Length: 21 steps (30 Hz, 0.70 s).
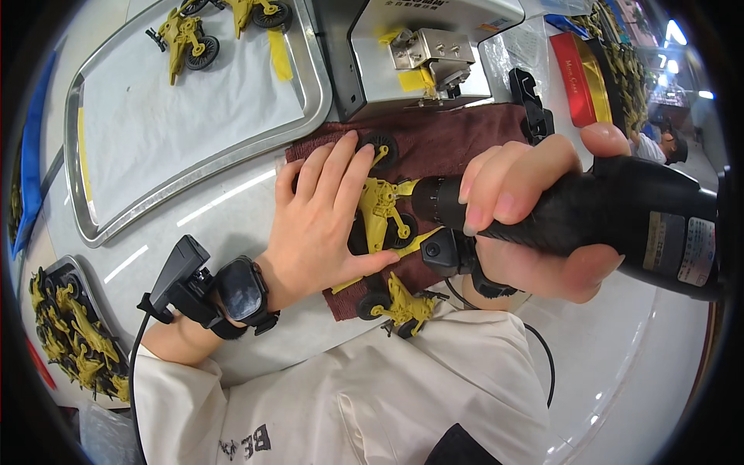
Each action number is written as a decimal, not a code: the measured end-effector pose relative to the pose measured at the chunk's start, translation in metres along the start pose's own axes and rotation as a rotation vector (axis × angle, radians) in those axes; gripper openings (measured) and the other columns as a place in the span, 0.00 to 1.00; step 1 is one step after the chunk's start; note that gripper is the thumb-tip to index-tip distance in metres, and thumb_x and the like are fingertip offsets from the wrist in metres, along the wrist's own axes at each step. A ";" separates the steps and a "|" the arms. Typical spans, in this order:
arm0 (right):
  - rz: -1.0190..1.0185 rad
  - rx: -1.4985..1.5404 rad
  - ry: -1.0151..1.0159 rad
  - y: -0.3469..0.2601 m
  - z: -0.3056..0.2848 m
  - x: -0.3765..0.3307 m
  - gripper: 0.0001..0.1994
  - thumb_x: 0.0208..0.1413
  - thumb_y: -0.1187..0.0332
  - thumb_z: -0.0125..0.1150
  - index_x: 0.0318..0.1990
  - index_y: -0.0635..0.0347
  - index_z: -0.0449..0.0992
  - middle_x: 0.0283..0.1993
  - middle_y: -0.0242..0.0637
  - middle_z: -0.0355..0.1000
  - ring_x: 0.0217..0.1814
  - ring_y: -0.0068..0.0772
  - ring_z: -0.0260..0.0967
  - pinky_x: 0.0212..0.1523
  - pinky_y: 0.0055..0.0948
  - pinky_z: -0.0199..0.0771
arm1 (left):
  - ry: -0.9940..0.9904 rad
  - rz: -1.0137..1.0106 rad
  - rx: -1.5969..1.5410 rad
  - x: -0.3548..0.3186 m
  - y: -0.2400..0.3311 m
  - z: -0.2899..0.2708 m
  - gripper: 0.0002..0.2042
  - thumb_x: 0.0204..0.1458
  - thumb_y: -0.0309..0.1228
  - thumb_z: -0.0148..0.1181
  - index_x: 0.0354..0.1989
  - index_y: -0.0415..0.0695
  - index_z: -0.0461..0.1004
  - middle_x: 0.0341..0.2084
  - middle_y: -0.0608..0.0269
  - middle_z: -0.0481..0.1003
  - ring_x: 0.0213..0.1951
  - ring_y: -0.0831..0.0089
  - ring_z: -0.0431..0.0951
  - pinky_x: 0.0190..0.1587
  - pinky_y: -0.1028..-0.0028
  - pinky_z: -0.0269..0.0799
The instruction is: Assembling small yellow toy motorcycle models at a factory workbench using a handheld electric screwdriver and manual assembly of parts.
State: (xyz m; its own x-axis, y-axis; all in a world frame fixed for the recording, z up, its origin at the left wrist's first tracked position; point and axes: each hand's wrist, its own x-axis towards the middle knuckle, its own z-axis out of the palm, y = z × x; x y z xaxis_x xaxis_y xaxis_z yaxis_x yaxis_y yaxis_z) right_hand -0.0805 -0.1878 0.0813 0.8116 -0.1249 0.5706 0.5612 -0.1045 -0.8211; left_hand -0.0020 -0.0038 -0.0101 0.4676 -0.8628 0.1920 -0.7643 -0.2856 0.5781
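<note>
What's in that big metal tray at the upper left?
The metal tray holds a white sheet, yellow strips and yellow-and-black toy motorcycles, partly cut off by the picture's edge. The sheet covers the tray's bottom, so what lies beneath can't be seen.

Your yellow-and-black toy motorcycle (376,225) lies on its side on maroon cloth (457,128); your black power screwdriver (573,205) points sideways at its frame.
</note>
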 end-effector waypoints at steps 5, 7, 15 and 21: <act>0.166 -0.077 0.062 0.002 0.008 -0.002 0.41 0.59 0.39 0.53 0.67 0.60 0.49 0.32 0.37 0.69 0.23 0.35 0.68 0.29 0.36 0.71 | -0.002 0.005 -0.022 0.000 -0.001 0.000 0.54 0.29 0.56 0.73 0.66 0.41 0.56 0.64 0.50 0.59 0.63 0.56 0.60 0.61 0.54 0.49; 0.135 -0.039 0.023 0.008 0.004 0.000 0.41 0.58 0.39 0.55 0.67 0.60 0.50 0.33 0.37 0.69 0.23 0.35 0.69 0.30 0.36 0.72 | -0.002 0.004 -0.023 0.000 0.000 -0.001 0.55 0.29 0.57 0.73 0.66 0.41 0.56 0.64 0.50 0.59 0.63 0.56 0.60 0.62 0.54 0.49; 0.156 0.010 -0.053 0.010 -0.003 0.000 0.40 0.58 0.41 0.57 0.65 0.61 0.53 0.32 0.37 0.69 0.24 0.35 0.69 0.31 0.36 0.71 | -0.004 0.086 -0.108 -0.005 0.017 -0.021 0.60 0.31 0.70 0.62 0.69 0.38 0.54 0.69 0.42 0.52 0.70 0.49 0.51 0.67 0.45 0.34; 0.219 0.023 -0.095 -0.002 -0.012 0.003 0.38 0.58 0.41 0.57 0.64 0.62 0.54 0.32 0.37 0.69 0.23 0.35 0.68 0.33 0.37 0.71 | -0.130 -0.011 -0.120 -0.014 0.023 -0.007 0.65 0.21 0.56 0.77 0.70 0.37 0.48 0.71 0.44 0.48 0.71 0.49 0.47 0.68 0.45 0.39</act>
State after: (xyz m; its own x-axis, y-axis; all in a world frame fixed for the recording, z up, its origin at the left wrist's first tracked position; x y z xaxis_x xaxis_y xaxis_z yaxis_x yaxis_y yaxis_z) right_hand -0.0814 -0.2000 0.0849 0.9252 -0.0485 0.3763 0.3732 -0.0626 -0.9256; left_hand -0.0231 0.0044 0.0060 0.4081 -0.9089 0.0855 -0.6976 -0.2501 0.6715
